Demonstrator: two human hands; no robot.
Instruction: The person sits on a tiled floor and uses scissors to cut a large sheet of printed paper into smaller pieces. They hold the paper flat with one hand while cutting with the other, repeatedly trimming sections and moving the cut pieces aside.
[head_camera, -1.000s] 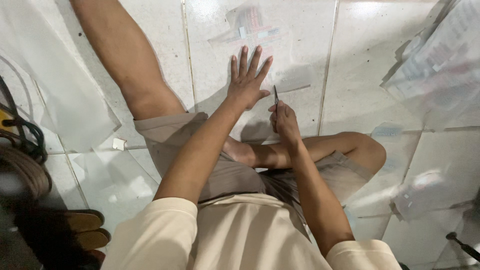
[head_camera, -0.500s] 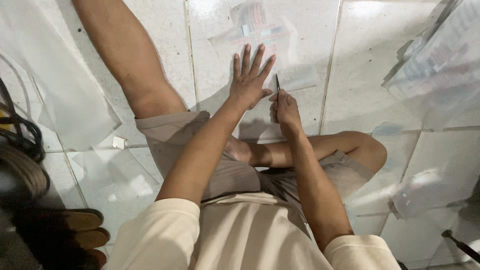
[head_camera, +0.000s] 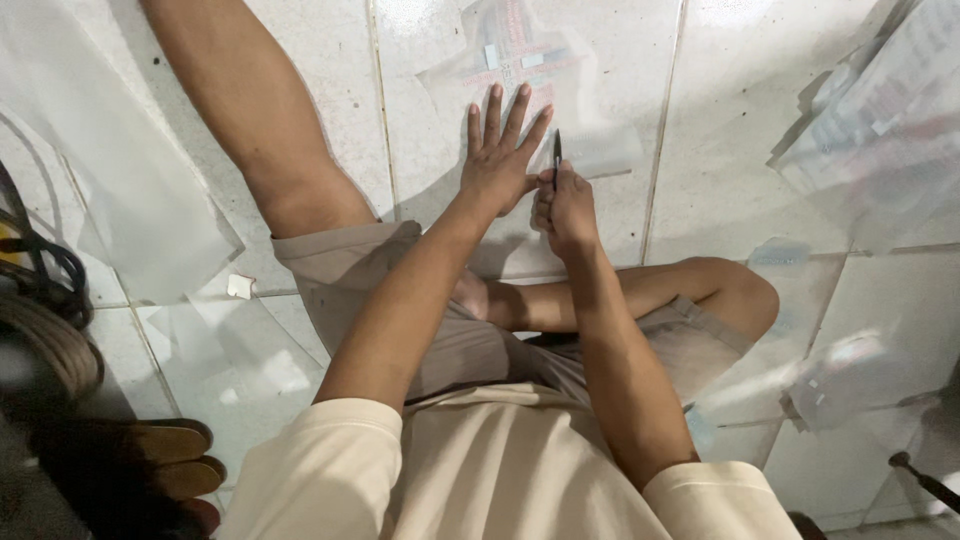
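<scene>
I sit on a white tiled floor with one leg stretched out and the other folded. My left hand (head_camera: 502, 150) lies flat with fingers spread, pressing on a clear plastic sheet (head_camera: 600, 150) that lies on the tile in front of me. My right hand (head_camera: 565, 205) is just to the right of it, fingers closed around a thin dark blade-like tool (head_camera: 556, 150) whose tip points away from me onto the sheet. A small clear packet with red print (head_camera: 520, 45) lies beyond my fingertips.
More clear plastic sheets lie at the left (head_camera: 120, 190) and stacked at the right (head_camera: 880, 130). A crumpled clear wrapper (head_camera: 850, 375) rests near my folded knee. Brown sandals (head_camera: 165, 460) and dark cables (head_camera: 40, 270) sit at the left edge.
Both hands have shifted slightly forward and upward on the sheet, the right hand drawing closer to the left; the tool stays held upright.
</scene>
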